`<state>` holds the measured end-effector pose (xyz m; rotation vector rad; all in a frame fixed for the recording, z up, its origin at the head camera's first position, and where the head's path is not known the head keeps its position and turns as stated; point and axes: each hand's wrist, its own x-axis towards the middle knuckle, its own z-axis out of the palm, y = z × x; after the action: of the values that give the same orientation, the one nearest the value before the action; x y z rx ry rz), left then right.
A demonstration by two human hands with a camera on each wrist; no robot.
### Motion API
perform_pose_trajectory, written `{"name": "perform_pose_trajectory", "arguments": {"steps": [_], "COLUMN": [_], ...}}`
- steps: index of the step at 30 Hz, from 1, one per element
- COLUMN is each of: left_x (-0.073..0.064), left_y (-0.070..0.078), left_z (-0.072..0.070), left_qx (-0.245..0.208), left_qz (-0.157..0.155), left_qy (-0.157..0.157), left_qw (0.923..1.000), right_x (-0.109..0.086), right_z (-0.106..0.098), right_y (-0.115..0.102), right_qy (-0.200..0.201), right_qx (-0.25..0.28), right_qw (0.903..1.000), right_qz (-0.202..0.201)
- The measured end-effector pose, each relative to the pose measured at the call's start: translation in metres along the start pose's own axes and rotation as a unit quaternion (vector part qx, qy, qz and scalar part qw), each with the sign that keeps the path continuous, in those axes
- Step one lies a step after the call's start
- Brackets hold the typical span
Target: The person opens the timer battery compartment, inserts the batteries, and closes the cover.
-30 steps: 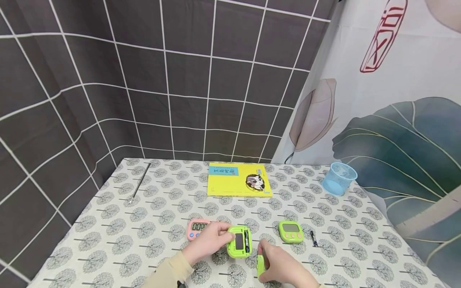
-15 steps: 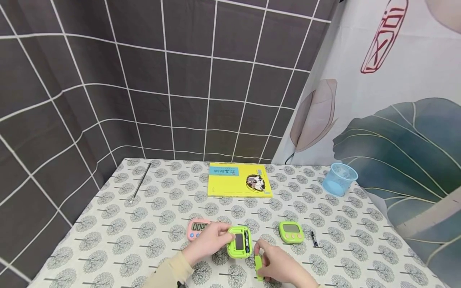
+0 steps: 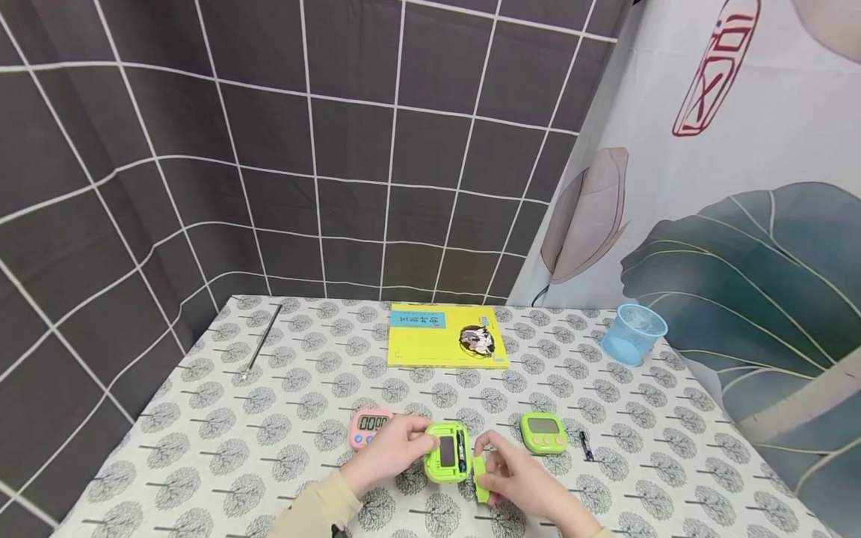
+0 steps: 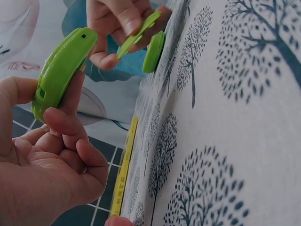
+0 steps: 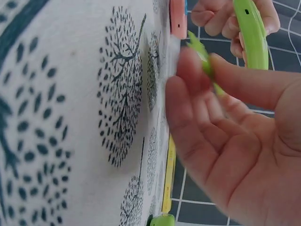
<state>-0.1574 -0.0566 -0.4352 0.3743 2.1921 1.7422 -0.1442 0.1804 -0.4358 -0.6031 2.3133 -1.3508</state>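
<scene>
My left hand pinches a green digital timer by its left edge, back side up. The back is uncovered, and a black battery lies in its slot. Just right of the timer, my right hand holds a thin green battery cover between thumb and fingers. The left wrist view shows the timer edge-on, above the tablecloth, with the cover apart from it. A pink timer reading zeros sits partly hidden behind my left hand.
A second green timer lies face up beyond my right hand, with a loose dark battery beside it. Farther back are a yellow book, a blue plastic cup and a thin dark rod. Curtains stand behind the table.
My right hand has moved slightly up and left with the battery cover, bringing it closer to the timer and tilting it. My left hand and its timer have stayed put.
</scene>
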Motion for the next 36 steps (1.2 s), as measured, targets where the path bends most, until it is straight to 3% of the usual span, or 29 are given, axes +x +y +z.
{"name": "perform_pose_trajectory", "arguments": {"steps": [7,11,19,27,31,36], "left_x": [0.0,0.0,0.0,-0.001,-0.001,0.0], "left_y": [0.002,0.001,0.0,0.001,0.0,-0.001], "left_z": [0.001,0.002,0.002,0.004,0.004,0.005], "left_qx": [-0.003,-0.002,-0.001,-0.009,-0.008,-0.005], "left_qz": [-0.003,-0.004,-0.004,-0.009,-0.005,0.0], "left_qy": [-0.001,-0.003,-0.001,-0.009,-0.007,-0.009], "left_qw": [1.0,1.0,1.0,0.9999,0.9999,0.9999], "right_x": [0.003,0.003,0.005,0.004,0.004,0.006], "right_z": [-0.003,-0.004,-0.006,-0.003,-0.001,0.0], "right_y": [-0.006,-0.009,-0.009,-0.013,-0.013,-0.013], "right_qy": [0.056,0.07,0.081,0.053,0.057,0.073], "right_qx": [0.047,0.085,0.097,0.13,0.12,0.097], "right_qw": [0.9971,0.9928,0.9879,0.9861,0.9866,0.9902], "right_qz": [-0.023,-0.047,-0.089,-0.089,-0.096,-0.069]}}
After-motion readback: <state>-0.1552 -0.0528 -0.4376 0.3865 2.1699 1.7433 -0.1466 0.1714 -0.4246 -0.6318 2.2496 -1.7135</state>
